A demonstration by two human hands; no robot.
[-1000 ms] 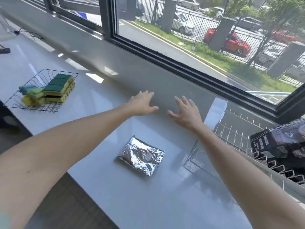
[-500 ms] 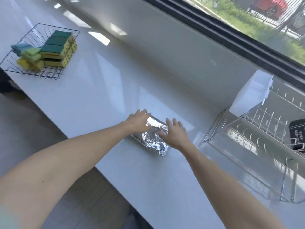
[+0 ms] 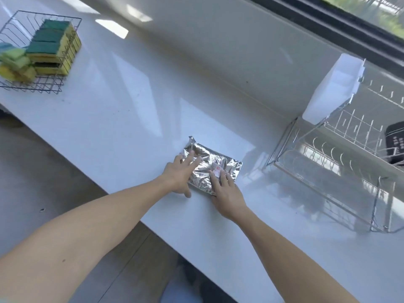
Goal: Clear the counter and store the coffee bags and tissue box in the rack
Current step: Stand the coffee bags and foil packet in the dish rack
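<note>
Wire rack [image 3: 341,162], perhaps dark bag [image 3: 394,138] inside

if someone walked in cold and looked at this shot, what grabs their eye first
The crinkled silver foil bag lying flat near the counter's front edge, with the left hand and right hand both laid on it. Next, the stacked green and yellow sponges in a wire basket at far left. At right stands a chrome dish rack with a dark package on its upper tier.
</note>
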